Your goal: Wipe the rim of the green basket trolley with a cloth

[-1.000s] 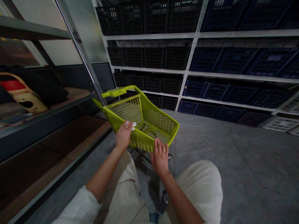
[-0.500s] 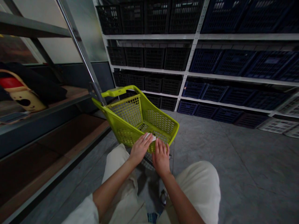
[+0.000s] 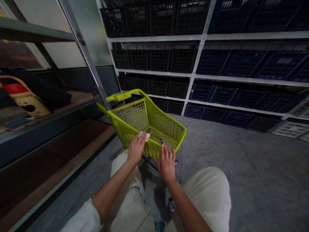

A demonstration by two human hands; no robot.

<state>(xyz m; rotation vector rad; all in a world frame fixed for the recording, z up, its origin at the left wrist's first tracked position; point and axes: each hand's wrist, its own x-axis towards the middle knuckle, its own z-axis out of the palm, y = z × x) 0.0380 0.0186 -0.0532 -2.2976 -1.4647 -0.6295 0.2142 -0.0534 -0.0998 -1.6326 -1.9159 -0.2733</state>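
Observation:
A yellow-green plastic shopping cart (image 3: pixel 179 145) with lattice walls stands in front of my knees. My left hand (image 3: pixel 137 148) presses a small white wipe (image 3: pixel 145 136) against the cart's near top rim; whether it is paper or cloth I cannot tell. Much of the wipe is hidden under my fingers. Farther right on the same rim, my right hand (image 3: pixel 167 162) holds the edge, its fingers close together over the top. Its thumb lies along the outer side.
At left, a shelf unit (image 3: pixel 72 111) bears a yellow-and-red cup-like container (image 3: pixel 32 104), a phone-like flat object (image 3: pixel 16 123) and dark fabric (image 3: pixel 51 88). White racks (image 3: pixel 154 71) hold black crates (image 3: pixel 138 60) and blue crates (image 3: pixel 212 62). Grey floor (image 3: pixel 217 148) extends to the right.
My left hand has slid left along the rim with the wipe, away from my right hand. The right hand has stayed in place on the rim.

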